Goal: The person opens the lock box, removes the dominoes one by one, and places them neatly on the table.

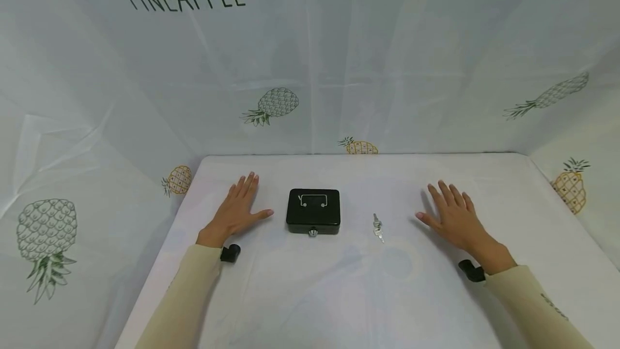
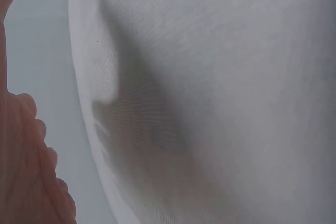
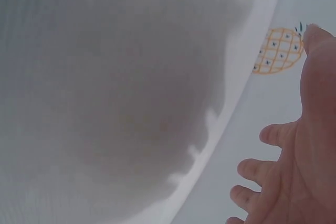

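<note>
A small black cash box with a folded wire handle on its lid and a round silver lock at the front lies closed on the white table. To its right are small silver keys. My left hand is left of the box, palm down, fingers straight and thumb pointing toward it. Right of the keys, my right hand has its fingers spread and holds nothing. Its shadow falls on the cloth beside it. Each wrist view shows part of a hand, the left palm and the right palm, above the white surface.
The white table ends at a back edge against a hanging curtain printed with pineapples and lettering. More curtain closes in the left and right sides. A small black device sits at the left wrist, another at the right.
</note>
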A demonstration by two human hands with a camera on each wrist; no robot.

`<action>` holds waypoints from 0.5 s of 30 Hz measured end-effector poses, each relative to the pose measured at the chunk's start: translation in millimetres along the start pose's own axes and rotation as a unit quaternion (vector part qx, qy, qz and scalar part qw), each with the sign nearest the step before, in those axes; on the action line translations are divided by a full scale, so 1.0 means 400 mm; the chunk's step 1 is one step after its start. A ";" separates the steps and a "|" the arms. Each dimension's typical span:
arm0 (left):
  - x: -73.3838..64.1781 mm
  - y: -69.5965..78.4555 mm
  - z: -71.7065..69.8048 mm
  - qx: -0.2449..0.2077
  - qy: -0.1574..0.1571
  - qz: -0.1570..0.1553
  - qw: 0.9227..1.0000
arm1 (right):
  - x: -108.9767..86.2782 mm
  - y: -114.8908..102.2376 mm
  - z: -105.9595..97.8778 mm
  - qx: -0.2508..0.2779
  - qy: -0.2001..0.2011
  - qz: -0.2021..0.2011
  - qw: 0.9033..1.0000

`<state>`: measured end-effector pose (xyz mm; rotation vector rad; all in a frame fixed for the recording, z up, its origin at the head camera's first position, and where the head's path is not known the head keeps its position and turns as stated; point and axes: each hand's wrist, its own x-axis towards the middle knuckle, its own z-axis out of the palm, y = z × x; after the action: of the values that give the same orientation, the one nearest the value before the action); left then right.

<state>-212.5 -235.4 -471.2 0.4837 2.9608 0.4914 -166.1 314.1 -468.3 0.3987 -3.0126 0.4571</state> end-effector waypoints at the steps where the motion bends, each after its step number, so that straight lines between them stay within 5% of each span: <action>1: -0.001 0.003 -0.001 0.000 -0.002 0.000 1.000 | 0.000 -0.005 0.001 0.000 -0.002 -0.001 1.000; 15: -0.010 0.040 0.010 -0.006 -0.013 0.020 1.000 | 0.005 -0.079 0.022 -0.020 -0.024 -0.030 0.999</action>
<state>-203.4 -221.2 -469.7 0.5449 2.9276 0.5031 -159.9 281.8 -467.5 0.5019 -3.0400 0.3872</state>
